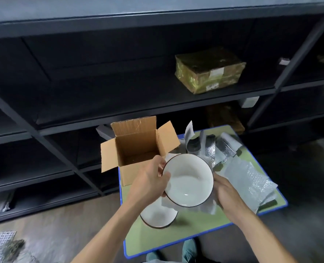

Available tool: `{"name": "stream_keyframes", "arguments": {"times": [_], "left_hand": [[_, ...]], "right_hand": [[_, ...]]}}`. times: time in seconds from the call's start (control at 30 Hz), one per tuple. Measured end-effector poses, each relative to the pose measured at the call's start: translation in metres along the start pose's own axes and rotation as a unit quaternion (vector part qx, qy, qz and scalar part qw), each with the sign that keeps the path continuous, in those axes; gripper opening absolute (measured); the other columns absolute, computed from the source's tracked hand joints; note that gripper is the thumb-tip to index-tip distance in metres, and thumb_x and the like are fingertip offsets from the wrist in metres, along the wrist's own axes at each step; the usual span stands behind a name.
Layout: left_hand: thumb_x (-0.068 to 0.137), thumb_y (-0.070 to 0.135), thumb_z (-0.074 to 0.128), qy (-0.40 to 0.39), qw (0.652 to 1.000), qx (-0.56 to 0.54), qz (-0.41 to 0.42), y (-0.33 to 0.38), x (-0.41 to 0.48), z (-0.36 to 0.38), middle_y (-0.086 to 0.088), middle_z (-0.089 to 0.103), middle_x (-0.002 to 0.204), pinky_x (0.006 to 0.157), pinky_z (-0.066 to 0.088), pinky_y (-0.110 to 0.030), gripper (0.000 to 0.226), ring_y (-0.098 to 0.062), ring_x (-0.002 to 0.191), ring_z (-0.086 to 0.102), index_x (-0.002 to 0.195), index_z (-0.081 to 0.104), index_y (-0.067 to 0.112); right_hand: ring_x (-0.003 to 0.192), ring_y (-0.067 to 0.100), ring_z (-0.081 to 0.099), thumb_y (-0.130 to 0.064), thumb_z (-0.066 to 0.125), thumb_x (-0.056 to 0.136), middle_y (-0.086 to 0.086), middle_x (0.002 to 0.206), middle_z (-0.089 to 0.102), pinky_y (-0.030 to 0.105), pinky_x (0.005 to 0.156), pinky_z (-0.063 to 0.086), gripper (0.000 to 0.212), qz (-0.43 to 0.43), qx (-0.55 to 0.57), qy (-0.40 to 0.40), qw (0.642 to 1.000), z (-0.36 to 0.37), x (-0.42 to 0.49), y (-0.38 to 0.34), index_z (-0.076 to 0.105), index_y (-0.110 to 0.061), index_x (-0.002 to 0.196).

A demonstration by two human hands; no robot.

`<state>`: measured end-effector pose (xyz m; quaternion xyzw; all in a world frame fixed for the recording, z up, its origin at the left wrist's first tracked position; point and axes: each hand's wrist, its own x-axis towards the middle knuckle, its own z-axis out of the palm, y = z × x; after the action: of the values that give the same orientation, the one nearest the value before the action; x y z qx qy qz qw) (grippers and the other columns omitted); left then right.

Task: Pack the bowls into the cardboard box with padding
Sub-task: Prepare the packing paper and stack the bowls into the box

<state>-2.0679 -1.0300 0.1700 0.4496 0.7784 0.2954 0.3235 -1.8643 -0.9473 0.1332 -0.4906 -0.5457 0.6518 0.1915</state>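
The bowl [188, 180] is up off the counter [195, 230], carried between both of my grips. It is round, glossy white ceramic with a thin dark rim, and it tilts toward me so I see into it. My left grip [149, 179] pinches its near-left rim, thumb over the edge and fingers curled behind. My right grip [227, 194] cups the opposite side, holding a thin white foam sheet [207, 206] against the bowl's outside. Those fingers are hidden under bowl and sheet. Just beneath my left grip a second bowl [157, 215] of the same make sits on the green, blue-edged counter, half covered by the first. Beyond my left grip stands the cardboard box [136, 147], plain brown corrugated board with its flaps spread; most of its floor is out of sight. To the right of my right grip lies crinkled clear bubble wrap [252, 179], and past it silvery quilted pouches [220, 149], heaped so I can't tell them apart. Farther off are dark metal shelves [119, 103] with a yellowish film-wrapped parcel [208, 70], its label unreadable.
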Motion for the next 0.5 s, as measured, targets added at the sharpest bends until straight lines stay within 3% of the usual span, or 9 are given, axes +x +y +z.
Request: {"name": "stream_keyframes", "arguments": {"times": [0.07, 0.17, 0.23, 0.37, 0.5], "left_hand": [[0.098, 0.027, 0.053, -0.002, 1.0, -0.002, 0.0, -0.002, -0.001, -0.003, 0.012, 0.059, 0.098, 0.047, 0.045, -0.019, 0.007, -0.011, 0.049, 0.067, 0.102, 0.048, 0.029], [0.097, 0.027, 0.054, -0.01, 1.0, -0.018, -0.002, -0.004, -0.003, -0.008, 0.011, 0.06, 0.098, 0.059, 0.056, -0.031, 0.008, -0.013, 0.05, 0.068, 0.104, 0.05, 0.027], [0.097, 0.027, 0.054, -0.014, 1.0, -0.024, -0.007, -0.006, -0.005, -0.01, 0.01, 0.06, 0.098, 0.06, 0.055, -0.031, 0.008, -0.013, 0.051, 0.069, 0.104, 0.051, 0.025], [0.098, 0.033, 0.055, -0.015, 0.998, -0.066, -0.015, -0.014, -0.008, -0.013, 0.004, 0.062, 0.098, 0.059, 0.054, -0.028, 0.012, -0.016, 0.054, 0.069, 0.103, 0.054, 0.022], [0.092, 0.061, 0.054, -0.009, 0.996, -0.075, -0.054, -0.033, -0.01, -0.018, 0.004, 0.063, 0.098, 0.058, 0.054, -0.029, 0.035, -0.013, 0.065, 0.065, 0.105, 0.054, 0.028]], "right_hand": [[0.11, 0.017, 0.068, -0.025, 0.045, 0.103, 0.001, 0.117, 0.073, 0.034, 0.087, 0.053, 0.03, 0.037, 0.08, -0.016, 0.996, 0.0, -0.002, -0.001, 0.073, -0.023, 0.112], [0.123, 0.016, 0.062, -0.052, 0.031, 0.104, 0.0, 0.129, 0.068, 0.044, 0.105, 0.044, 0.048, 0.038, 0.142, -0.063, 0.987, 0.001, -0.007, -0.002, 0.067, -0.03, 0.127], [0.124, 0.015, 0.061, -0.055, 0.034, 0.102, 0.0, 0.131, 0.067, 0.044, 0.106, 0.043, 0.05, 0.021, 0.134, -0.088, 0.987, 0.003, -0.009, -0.003, 0.063, -0.027, 0.132], [0.118, 0.032, 0.064, -0.05, 0.067, 0.081, 0.013, 0.124, 0.069, 0.056, 0.101, 0.046, 0.056, 0.02, 0.107, -0.108, 0.988, 0.007, -0.007, -0.001, 0.067, -0.015, 0.125], [0.113, 0.039, 0.064, -0.047, 0.072, 0.068, 0.016, 0.118, 0.07, 0.051, 0.091, 0.048, 0.061, 0.022, 0.108, -0.09, 0.99, 0.011, -0.004, 0.003, 0.069, -0.014, 0.119]]}}
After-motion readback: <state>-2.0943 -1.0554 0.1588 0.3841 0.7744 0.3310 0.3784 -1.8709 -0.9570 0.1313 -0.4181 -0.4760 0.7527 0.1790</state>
